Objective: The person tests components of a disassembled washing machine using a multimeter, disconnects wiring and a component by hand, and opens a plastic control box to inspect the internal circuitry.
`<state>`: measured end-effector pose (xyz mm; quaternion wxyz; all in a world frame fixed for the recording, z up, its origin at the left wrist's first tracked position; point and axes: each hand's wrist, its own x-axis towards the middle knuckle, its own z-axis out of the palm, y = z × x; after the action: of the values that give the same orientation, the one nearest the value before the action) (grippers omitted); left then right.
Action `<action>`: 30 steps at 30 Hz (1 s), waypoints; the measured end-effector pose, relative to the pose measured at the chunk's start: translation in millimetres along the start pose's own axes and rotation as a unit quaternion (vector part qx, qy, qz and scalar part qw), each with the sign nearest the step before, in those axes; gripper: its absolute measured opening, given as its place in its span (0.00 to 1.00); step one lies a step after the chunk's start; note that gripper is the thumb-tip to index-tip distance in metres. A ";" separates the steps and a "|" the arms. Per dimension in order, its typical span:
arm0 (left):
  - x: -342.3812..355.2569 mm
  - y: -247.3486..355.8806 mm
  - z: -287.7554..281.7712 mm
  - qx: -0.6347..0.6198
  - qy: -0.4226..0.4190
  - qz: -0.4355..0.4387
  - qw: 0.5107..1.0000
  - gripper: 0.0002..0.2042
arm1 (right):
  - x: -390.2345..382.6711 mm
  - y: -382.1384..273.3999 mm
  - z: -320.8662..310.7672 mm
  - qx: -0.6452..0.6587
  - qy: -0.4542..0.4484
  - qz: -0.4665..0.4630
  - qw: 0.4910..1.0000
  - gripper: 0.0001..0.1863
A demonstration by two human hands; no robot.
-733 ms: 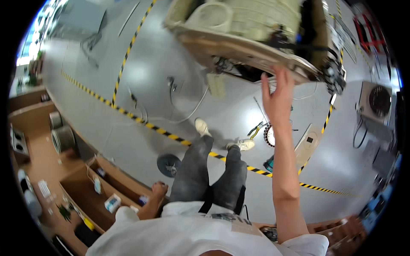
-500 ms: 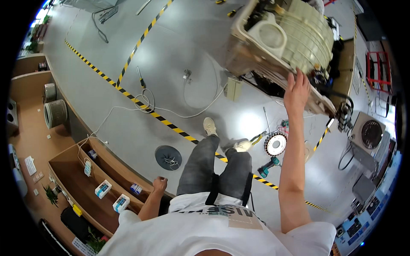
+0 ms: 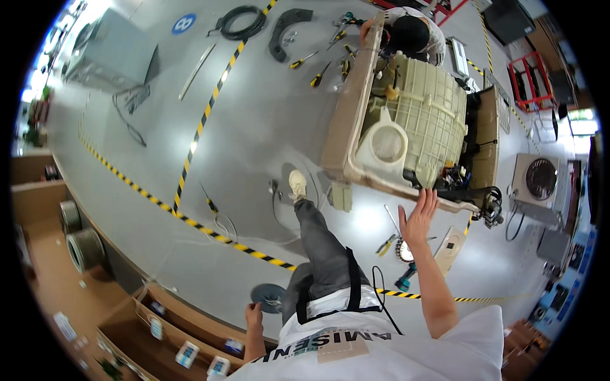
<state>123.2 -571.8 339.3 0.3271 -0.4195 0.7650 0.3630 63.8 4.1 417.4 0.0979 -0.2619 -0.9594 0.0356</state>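
Note:
My right hand [image 3: 420, 216] has its fingers spread, tips on the near rim of a beige appliance housing [image 3: 343, 146]. It is open. Inside the housing sits a ribbed cream plastic tub [image 3: 433, 114] with a round moulded collar. A dark jointed metal part [image 3: 490, 206] is at the housing's near right corner. My left hand [image 3: 253, 312] hangs low by my leg, fingers curled, with nothing visible in it. Below my right hand, on the floor, are pliers [image 3: 387, 244], a round toothed part [image 3: 405, 251] and a teal power tool [image 3: 406, 277].
Another person [image 3: 412, 33] bends at the housing's far end. Screwdrivers [image 3: 304, 60] and a coiled hose [image 3: 243, 25] lie ahead. Cardboard compartments [image 3: 140, 336] border the lower left. A machine with a round opening [image 3: 537, 181] stands right. Striped tape [image 3: 190, 159] and cables cross the floor.
My left foot has stepped forward. The view has shifted, bringing the other person into sight and turning the housing more lengthwise. My right hand stays at its rim, lower in the picture.

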 end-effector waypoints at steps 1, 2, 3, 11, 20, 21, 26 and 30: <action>10.2 23.0 -7.0 0.014 0.001 0.014 1.000 0.12 | 3.2 -3.1 2.3 -0.004 0.001 0.007 1.000 0.43; 19.7 47.3 -15.0 0.033 0.000 0.026 0.999 0.12 | 3.9 -1.6 4.9 -0.009 -0.002 0.022 1.000 0.46; 29.4 72.0 -22.3 0.073 0.000 0.027 0.997 0.13 | 3.9 -1.6 6.0 -0.011 0.001 0.035 0.999 0.45; 98.1 306.8 -42.6 0.151 -0.025 0.023 0.988 0.16 | -0.5 -0.1 -1.9 -0.033 -0.083 0.077 0.993 0.44; 185.3 525.9 -37.2 0.335 -0.065 0.100 0.935 0.15 | 52.8 -49.7 -40.3 -0.047 -0.211 0.236 0.947 0.46; 197.9 544.9 -34.7 0.354 -0.077 0.101 0.927 0.15 | 63.4 -60.4 -44.6 -0.061 -0.234 0.267 0.933 0.46; 272.3 651.5 -35.6 0.366 -0.113 0.122 0.916 0.15 | 93.6 -135.0 -39.8 -0.120 -0.180 0.595 0.774 0.43; 311.3 772.9 -32.6 0.359 -0.145 0.185 0.903 0.15 | -0.2 -218.5 27.6 -0.047 -0.312 0.791 0.524 0.35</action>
<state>-697.9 -427.6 323.0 0.4899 -0.0672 0.8515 0.1746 -50.0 -184.5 416.5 -0.2886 -0.8898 -0.3278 0.1328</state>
